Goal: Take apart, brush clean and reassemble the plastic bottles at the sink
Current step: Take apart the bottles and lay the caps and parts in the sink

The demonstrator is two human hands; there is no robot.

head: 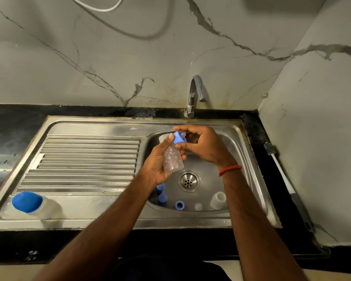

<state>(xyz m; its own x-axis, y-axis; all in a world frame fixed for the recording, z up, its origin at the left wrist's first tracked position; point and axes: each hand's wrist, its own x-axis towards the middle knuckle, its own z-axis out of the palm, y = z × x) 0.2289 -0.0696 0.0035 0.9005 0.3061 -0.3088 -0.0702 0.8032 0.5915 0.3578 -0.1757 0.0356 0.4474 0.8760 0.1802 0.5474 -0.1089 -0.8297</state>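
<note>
Over the stainless steel sink basin (237, 151), the left hand (159, 161) holds a small clear plastic bottle (173, 160), tilted, while the right hand (203, 145) pinches its blue screw cap (179, 137). A blue ring (179, 205) and another clear bottle body (218, 200) lie along the basin's front edge.

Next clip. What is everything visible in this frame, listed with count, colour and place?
sink: one, steel, set in the counter
tap: one, chrome, behind the sink
drain: one, steel, sink floor
held bottle: one, clear, blue collar, above the sink
lying bottle: one, clear with blue cap, sink's ribbed side, near-left corner
blue pieces: three, sink floor, near edge
clear pieces: two, beside the blue ones
brush: one, white and grey, counter right of the sink
bracelet: one, red, right wrist
left hand: grips the held bottle
right hand: pinches the collar
</note>
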